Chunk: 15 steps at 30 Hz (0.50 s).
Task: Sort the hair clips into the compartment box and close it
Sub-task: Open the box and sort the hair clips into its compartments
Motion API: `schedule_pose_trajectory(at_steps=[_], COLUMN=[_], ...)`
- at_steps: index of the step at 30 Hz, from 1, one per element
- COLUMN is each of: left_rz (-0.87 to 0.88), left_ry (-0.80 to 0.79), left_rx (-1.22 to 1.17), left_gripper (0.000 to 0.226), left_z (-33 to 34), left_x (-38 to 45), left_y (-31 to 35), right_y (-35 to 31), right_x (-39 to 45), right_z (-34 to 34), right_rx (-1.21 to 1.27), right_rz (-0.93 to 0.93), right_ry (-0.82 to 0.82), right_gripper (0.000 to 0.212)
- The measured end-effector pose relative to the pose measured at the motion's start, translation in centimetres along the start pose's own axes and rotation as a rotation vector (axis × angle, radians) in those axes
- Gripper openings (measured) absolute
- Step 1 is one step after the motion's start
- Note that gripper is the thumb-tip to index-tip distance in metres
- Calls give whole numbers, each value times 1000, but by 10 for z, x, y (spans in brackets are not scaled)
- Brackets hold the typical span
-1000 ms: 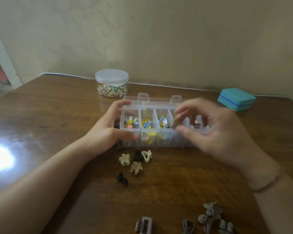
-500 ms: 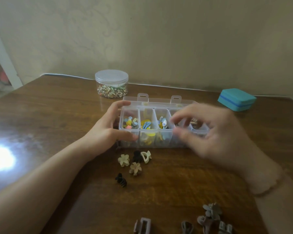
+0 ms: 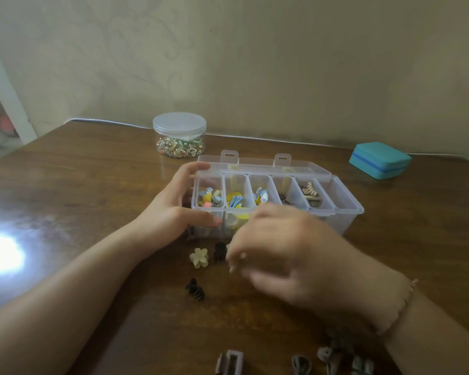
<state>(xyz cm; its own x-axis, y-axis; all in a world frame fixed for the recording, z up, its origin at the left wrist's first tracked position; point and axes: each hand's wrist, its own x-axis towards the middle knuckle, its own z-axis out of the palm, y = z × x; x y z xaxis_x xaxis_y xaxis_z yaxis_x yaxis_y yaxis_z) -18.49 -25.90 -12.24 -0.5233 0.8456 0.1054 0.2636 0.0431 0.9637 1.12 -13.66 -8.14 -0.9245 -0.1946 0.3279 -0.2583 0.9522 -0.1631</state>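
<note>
Hair clips lie on the surface just beyond the right hand, whose grasp cannot be told; the box is gripped by the left hand.

Home room, patterned wallpaper, wooden table, trinket jar

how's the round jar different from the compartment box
The round jar is cylindrical with its lid on; the compartment box is long, rectangular, with its lid swung open behind. The jar stands untouched near the wall; the left hand grips the box's end. Both are clear plastic holding small items.
</note>
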Motion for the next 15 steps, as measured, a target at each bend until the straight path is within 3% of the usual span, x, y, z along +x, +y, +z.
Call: schedule_pose_trajectory(at_steps=[4,6,10,14,15], left_rz=[-4,-4,-11,-14,-15], left_ry=[-16,-23,-24,-18,-18], left_rx=[-13,-10,-2,-2,2], left_gripper=[97,97,97,97,98], left_z=[-1,-1,-2,-2,-2], left_x=[1,1,1,0,0], left_y=[-1,-1,-1,0,0], right_y=[23,34,47,34,28], right_x=[-11,-15,-16,-14,-13], right_z=[-24,-26,-16,-25,-24], right_rx=[82,69,-116,-143,-107], right_rz=[260,414,542,396,334], right_ry=[531,680,493,659,632], right_gripper=[15,14,20,6,5])
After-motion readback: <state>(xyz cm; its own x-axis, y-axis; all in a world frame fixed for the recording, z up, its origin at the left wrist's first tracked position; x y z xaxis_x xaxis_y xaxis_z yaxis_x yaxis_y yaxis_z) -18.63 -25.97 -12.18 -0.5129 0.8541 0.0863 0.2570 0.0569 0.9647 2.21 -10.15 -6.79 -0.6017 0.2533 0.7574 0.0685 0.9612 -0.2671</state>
